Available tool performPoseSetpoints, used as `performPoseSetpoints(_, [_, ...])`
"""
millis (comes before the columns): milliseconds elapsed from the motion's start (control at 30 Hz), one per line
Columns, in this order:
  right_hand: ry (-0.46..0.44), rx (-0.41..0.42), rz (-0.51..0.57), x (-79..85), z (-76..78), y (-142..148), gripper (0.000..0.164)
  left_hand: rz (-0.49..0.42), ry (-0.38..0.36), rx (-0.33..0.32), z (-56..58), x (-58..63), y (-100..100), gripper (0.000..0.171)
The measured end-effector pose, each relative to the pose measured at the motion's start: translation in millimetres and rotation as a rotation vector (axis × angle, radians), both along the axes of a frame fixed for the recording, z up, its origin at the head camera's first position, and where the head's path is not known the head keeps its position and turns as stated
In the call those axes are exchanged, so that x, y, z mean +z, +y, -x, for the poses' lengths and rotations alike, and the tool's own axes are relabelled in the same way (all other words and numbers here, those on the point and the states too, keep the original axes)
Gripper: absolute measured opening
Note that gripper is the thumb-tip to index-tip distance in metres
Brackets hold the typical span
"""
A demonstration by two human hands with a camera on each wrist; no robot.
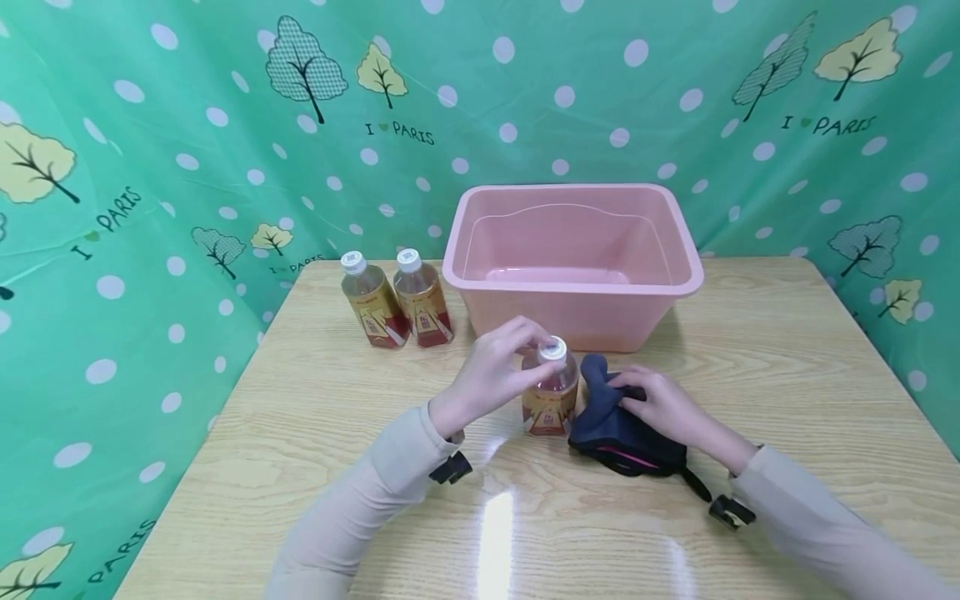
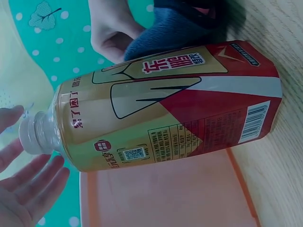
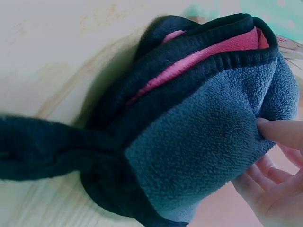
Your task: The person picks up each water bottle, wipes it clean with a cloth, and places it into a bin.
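A bottle (image 1: 550, 400) of amber drink with a white cap stands upright on the table. In the head view, my left hand (image 1: 504, 360) is at its cap, index finger and thumb on either side. The left wrist view shows loosely spread fingers (image 2: 45, 187) around the cap and neck, and the label (image 2: 175, 104) turned to the camera. Just right of the bottle lies a folded navy fleece item (image 1: 622, 433) with black edging, pink lining and a strap. My right hand (image 1: 660, 404) pinches its upper part, thumb pressed into a fold in the right wrist view.
A pink plastic tub (image 1: 573, 312) stands behind both hands. Left of it are two similar bottles, one (image 1: 375, 304) farther left and one (image 1: 424, 304) nearer the tub. Green patterned cloth (image 1: 465, 117) hangs around the back and sides of the wooden table (image 1: 315, 433).
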State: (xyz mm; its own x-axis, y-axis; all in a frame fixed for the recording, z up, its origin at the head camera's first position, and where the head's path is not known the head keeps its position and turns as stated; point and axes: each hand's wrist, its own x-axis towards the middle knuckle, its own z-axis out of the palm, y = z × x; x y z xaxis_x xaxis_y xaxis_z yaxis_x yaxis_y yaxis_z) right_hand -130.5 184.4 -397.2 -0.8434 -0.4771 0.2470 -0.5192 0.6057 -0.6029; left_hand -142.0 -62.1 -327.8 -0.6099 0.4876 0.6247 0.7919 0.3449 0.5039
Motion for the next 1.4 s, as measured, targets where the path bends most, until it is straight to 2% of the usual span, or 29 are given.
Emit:
performPoseSetpoints(133, [-0.007,-0.016,0.02,4.5,-3.3,4.9,0.022,0.005,0.016,0.051,-2.1,0.6,0.9,0.021])
performPoseSetpoints(300, [0.008,-0.031,0.022,7.3,-5.7,8.8,0.022,0.002,0.079,0.115,-5.1,0.1,4.3,0.026])
performPoseSetpoints(500, [0.087,-0.034,0.035,7.2,-7.7,12.2,0.024,0.005,0.117,0.154,-6.8,-1.9,8.2,0.025])
performPoseSetpoints(800, [0.136,-0.038,0.058,8.8,-9.0,15.7,0.025,-0.007,0.111,0.108,-3.9,-2.1,7.6,0.017])
performPoseSetpoints(1100, [0.097,-0.044,0.051,10.6,-10.2,15.5,0.025,0.034,0.067,0.042,-2.8,2.4,2.7,0.014])
performPoseSetpoints(1400, [0.126,-0.039,0.05,9.6,-10.3,16.0,0.026,0.103,0.077,-0.007,-2.7,3.2,-1.2,0.016])
